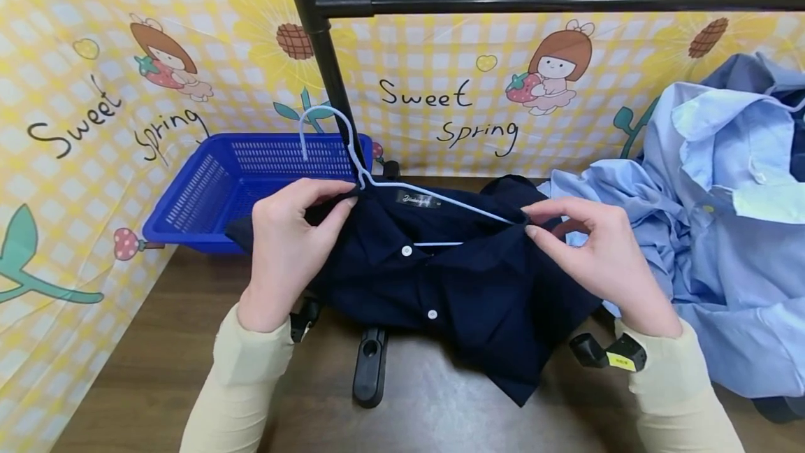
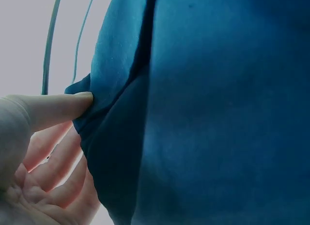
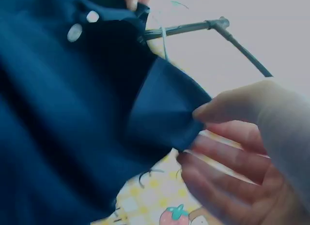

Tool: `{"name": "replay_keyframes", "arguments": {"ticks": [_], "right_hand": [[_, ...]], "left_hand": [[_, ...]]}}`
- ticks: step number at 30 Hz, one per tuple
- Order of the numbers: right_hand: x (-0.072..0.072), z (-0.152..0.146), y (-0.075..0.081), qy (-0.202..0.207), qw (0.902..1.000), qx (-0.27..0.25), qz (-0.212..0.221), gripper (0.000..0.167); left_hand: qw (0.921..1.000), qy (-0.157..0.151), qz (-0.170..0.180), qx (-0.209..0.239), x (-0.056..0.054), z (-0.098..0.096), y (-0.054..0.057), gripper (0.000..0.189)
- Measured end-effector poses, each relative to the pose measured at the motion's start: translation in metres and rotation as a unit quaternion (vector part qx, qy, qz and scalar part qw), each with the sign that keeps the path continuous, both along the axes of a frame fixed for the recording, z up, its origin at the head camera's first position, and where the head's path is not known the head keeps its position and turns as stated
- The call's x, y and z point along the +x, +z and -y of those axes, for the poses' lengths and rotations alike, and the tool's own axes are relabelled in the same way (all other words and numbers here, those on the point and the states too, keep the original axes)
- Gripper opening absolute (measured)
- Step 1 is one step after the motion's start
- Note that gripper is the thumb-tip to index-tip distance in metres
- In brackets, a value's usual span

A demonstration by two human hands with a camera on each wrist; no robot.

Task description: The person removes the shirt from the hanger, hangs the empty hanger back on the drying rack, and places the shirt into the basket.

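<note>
The shirt (image 1: 478,285) is between the two hands, over the middle of the desk (image 1: 465,390), its collar towards the far edge and its buttons facing the near one. The left hand (image 1: 292,243) pinches its collar by the hanger's neck; the right hand (image 1: 594,250) pinches the collar's other side (thumb on the cloth in its wrist view). Whether either also grips the hanger I cannot tell.

What matters is how the hanger (image 1: 438,244) lies: its long axis runs from the left hand towards the right, slanting to the near edge, with one arm and the lower bar showing in the neck opening. The hook rises towards the far edge, in front of the rack's post (image 1: 328,61), and the left hand is nearer to it.

A basket (image 1: 195,238) sits at the far left corner; blue clothes (image 1: 723,278) lie heaped towards the right edge.
</note>
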State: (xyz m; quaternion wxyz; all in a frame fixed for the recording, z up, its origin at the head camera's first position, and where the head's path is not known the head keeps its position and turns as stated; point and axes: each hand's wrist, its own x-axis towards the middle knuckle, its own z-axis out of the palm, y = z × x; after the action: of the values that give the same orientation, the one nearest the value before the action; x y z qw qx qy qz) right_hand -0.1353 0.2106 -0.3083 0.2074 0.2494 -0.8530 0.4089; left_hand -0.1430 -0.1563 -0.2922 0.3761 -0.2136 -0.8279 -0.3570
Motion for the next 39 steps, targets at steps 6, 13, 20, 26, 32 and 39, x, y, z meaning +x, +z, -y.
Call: {"name": "replay_keyframes", "arguments": {"ticks": [6,13,20,26,32,39], "right_hand": [[0.003,0.016,0.001,-0.064,0.9976,-0.018,-0.019,0.028],[0.004,0.031,-0.003,-0.152,0.9880,0.024,-0.002,0.029],[0.000,0.026,-0.006,-0.146,0.9866,0.067,0.029,0.018],[-0.005,0.018,-0.009,-0.113,0.9899,0.038,0.077,0.016],[-0.005,0.007,-0.008,-0.081,0.9885,0.005,0.128,0.017],[-0.003,-0.001,-0.004,-0.055,0.9850,0.014,0.163,0.021]], "left_hand": [[0.9996,-0.005,-0.023,-0.016,0.004,-0.006,-0.001,0.017],[0.9995,-0.011,-0.024,-0.018,0.007,-0.011,-0.002,0.018],[0.9993,-0.013,-0.032,-0.017,0.009,-0.012,-0.001,0.018],[0.9993,-0.008,-0.036,-0.009,0.009,-0.010,0.000,0.018],[0.9996,-0.004,-0.029,0.001,0.009,-0.006,0.000,0.019],[0.9996,-0.005,-0.025,0.008,0.010,-0.003,0.001,0.019]]}}
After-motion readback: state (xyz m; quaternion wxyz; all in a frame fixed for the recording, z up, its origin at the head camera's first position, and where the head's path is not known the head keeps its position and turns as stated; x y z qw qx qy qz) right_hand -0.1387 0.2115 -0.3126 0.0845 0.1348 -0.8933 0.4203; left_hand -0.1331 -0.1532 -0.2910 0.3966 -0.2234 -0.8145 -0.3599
